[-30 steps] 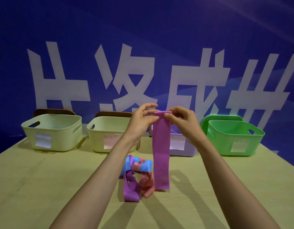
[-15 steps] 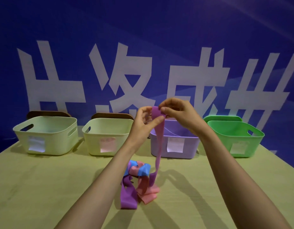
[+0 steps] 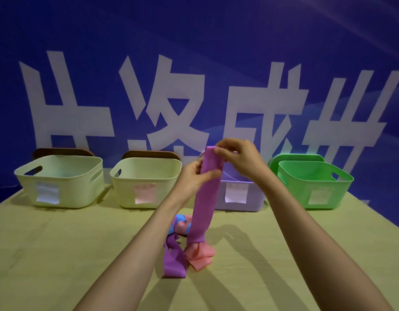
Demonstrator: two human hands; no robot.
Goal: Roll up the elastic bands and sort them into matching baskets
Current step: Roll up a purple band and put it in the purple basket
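- Purple elastic band [image 3: 205,198]: one, hanging upright over the table [image 3: 59,254]. The right hand [image 3: 239,158] pinches its top end and the left hand [image 3: 194,180] pinches just below.
- Its bottom end meets a tangle of a second purple band [image 3: 173,261], a pink band [image 3: 199,254] and a blue band [image 3: 181,218].
- Four baskets stand behind: two cream baskets [image 3: 77,191] [image 3: 126,191], one lilac basket [image 3: 254,198] and one green basket [image 3: 342,194].

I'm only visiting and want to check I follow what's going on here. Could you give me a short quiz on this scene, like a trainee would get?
1. True or false: the raised purple band is already rolled into a coil.
2. Which hand pinches that band's top end? A the left, B the right, C neither.
3. Fill in: the basket at the right end of the row is ___.
Key: 1. False, it hangs as a flat strip. 2. B, the right hand pinches the top; the left hand holds it lower down. 3. Green.
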